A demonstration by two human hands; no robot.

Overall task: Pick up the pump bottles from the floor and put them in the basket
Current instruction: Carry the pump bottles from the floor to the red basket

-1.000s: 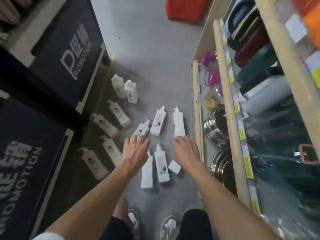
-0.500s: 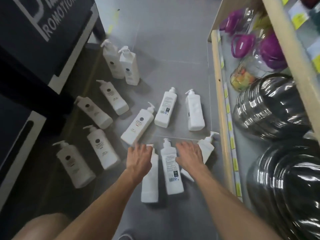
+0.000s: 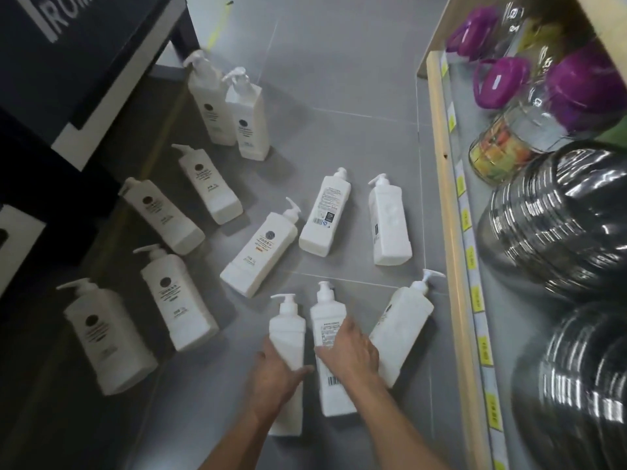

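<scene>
half a second back both hands hovered flat above the nearest bottles; now they are down on them. left hand (image 3: pixel 274 374) is wrapped round the body of the leftmost near pump bottle (image 3: pixel 287 329), a fingertip showing past its right edge. right hand (image 3: pixel 351 354) lies over the back-label bottle (image 3: pixel 327 317) beside it, thumb on its left edge, fingers curling down its right side, close against a third bottle (image 3: pixel 405 317). cannot tell whether either bottle has left the grey floor (image 3: pixel 339 79). my read: two grasps made, lift pending; basket not in view. nine more bottles (image 3: pixel 261 245) are scattered further out.

writing: "rom" in white on the dark sign (image 3: pixel 68 15). barcode on the back label. front labels show a dark round emblem, text too small. yellow shelf tags (image 3: pixel 460 184) unreadable.
</scene>
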